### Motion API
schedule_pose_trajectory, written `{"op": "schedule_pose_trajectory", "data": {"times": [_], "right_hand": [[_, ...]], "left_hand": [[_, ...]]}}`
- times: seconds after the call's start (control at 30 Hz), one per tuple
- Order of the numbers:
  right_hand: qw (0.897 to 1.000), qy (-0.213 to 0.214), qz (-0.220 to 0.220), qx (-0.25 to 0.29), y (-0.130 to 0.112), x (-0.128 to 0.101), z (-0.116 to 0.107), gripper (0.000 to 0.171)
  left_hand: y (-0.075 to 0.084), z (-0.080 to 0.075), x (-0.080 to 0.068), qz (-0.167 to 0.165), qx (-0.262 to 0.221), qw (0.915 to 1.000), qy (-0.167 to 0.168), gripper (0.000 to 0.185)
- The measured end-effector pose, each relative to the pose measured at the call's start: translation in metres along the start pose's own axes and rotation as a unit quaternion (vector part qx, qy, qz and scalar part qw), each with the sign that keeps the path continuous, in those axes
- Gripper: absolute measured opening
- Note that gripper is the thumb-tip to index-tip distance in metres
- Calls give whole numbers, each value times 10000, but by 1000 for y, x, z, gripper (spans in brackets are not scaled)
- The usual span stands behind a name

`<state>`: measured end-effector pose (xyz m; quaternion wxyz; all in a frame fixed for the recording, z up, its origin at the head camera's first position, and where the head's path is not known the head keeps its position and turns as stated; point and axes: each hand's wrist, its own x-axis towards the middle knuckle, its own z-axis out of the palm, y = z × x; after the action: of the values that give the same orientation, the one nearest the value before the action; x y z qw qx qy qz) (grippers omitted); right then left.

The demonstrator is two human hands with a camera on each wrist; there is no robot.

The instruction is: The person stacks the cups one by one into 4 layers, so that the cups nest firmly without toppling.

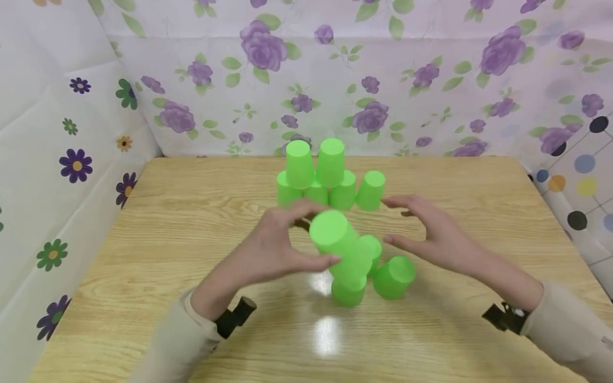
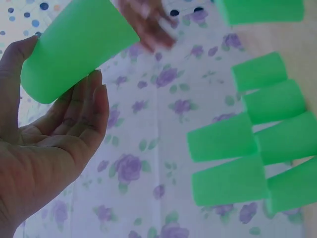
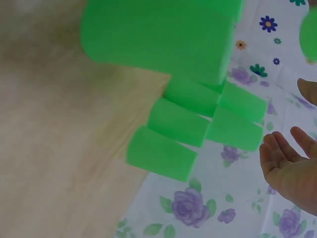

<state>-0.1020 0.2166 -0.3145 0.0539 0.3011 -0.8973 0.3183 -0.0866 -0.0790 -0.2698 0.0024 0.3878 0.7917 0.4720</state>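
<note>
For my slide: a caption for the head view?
Left hand holds a green cup before a cup pyramid.

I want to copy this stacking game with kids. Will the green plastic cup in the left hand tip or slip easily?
Probably light: the left hand holds the green plastic cup with loosely curled fingers. Its smooth tapered wall may slip. The upturned cup pyramid suggests they stand steadily, though a nudge could likely topple them.

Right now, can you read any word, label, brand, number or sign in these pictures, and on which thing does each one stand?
None can be read.
The green cups stacked on the wooden table are plain, as is the cup that the left hand holds.
The cloth walls bear only printed flowers and dots, no letters.
The right hand holds nothing.
</note>
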Motion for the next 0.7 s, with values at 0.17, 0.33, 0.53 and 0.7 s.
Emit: {"op": "schedule_pose_trajectory", "data": {"times": [0.17,0.33,0.53,0.7], "right_hand": [[9998,-80,122,165,2,-30,11,64],[9991,-175,184,343,3,-51,22,67],[9968,-242,666,374,4,-71,39,67],[9961,-4,863,209,7,-80,47,62]], "left_hand": [[-4,-14,29,-213,42,9989,408,53],[-16,-17,58,-378,349,9966,641,55],[-26,-16,83,-479,577,9939,803,56],[-33,-18,103,-612,649,9922,875,55]]}}
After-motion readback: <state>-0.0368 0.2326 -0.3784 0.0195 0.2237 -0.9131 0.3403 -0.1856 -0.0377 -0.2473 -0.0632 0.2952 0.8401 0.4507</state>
